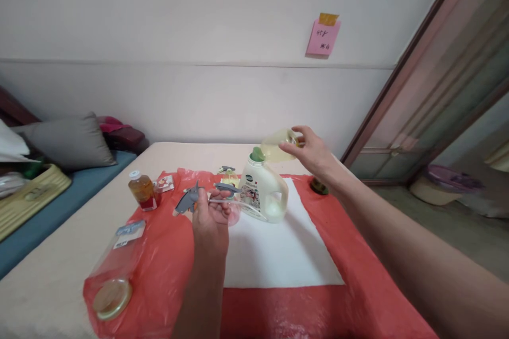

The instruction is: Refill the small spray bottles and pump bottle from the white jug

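My right hand (312, 152) grips a see-through, yellowish bottle (274, 145) by its base end. The bottle is tipped sideways over the mouth of a cream detergent jug (274, 198) with a printed label. A green piece (258, 154) sits at the jug's opening, touching or very near the bottle's neck; I cannot tell which. In my left hand (210, 220) is a grey spray trigger head (187, 201), its clear dip tube (250, 206) reaching right across the jug's front. The jug stands upright on a white sheet (278, 259).
A bottle of amber liquid (142, 190) and a small box (164, 184) stand left. A clear jar with a gold lid (112, 298) lies on red plastic (167, 265). Behind the left hand is another spray bottle (229, 176). A dark round cap (318, 186) lies right of the jug.
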The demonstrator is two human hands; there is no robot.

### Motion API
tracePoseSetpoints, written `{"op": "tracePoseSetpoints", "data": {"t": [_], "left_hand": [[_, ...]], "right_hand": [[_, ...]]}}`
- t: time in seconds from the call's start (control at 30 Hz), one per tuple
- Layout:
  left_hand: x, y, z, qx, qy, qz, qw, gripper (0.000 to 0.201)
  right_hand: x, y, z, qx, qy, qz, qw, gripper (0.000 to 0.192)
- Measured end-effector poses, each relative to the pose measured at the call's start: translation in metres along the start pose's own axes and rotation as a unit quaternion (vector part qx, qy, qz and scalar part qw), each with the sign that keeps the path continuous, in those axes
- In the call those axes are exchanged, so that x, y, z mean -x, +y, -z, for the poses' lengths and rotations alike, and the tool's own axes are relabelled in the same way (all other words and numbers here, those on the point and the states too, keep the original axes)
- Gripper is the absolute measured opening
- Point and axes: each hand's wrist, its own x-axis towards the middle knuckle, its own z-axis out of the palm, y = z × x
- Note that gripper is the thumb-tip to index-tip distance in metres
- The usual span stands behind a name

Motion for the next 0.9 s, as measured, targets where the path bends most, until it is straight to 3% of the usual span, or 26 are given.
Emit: {"op": "tracePoseSetpoints", "data": {"t": [0.1,0.17,0.23,0.3,0.37,0.43,0.7,0.9], "left_hand": [[-0.001,-0.003,-0.001,0.005,0.015,0.018,1.0,0.04],[0.0,-0.006,-0.003,0.014,0.03,0.031,0.999,0.038],[0.0,-0.01,-0.004,0.018,0.039,0.032,0.999,0.037],[0.0,-0.012,-0.004,0.017,0.04,0.017,0.999,0.038],[-0.001,-0.013,-0.003,0.017,0.031,-0.004,0.999,0.04],[-0.003,-0.013,-0.001,0.018,0.025,-0.023,0.999,0.043],[-0.011,-0.009,0.003,0.013,0.04,-0.028,0.999,0.048],[0.003,-0.027,-0.002,-0.056,0.008,0.011,0.998,0.044]], "right_hand": [[0.039,0.028,-0.003,-0.204,0.005,-0.11,0.973,0.055],[0.066,0.044,-0.007,-0.37,-0.009,-0.194,0.908,0.041],[0.091,0.057,-0.011,-0.498,-0.02,-0.27,0.824,0.034],[0.113,0.068,-0.014,-0.576,-0.018,-0.326,0.749,0.032],[0.13,0.077,-0.018,-0.614,-0.017,-0.353,0.706,0.034],[0.143,0.085,-0.02,-0.627,-0.021,-0.354,0.693,0.036],[0.158,0.095,-0.025,-0.608,-0.051,-0.356,0.707,0.035],[0.165,0.086,-0.034,-0.594,-0.084,-0.319,0.734,0.046]]}}
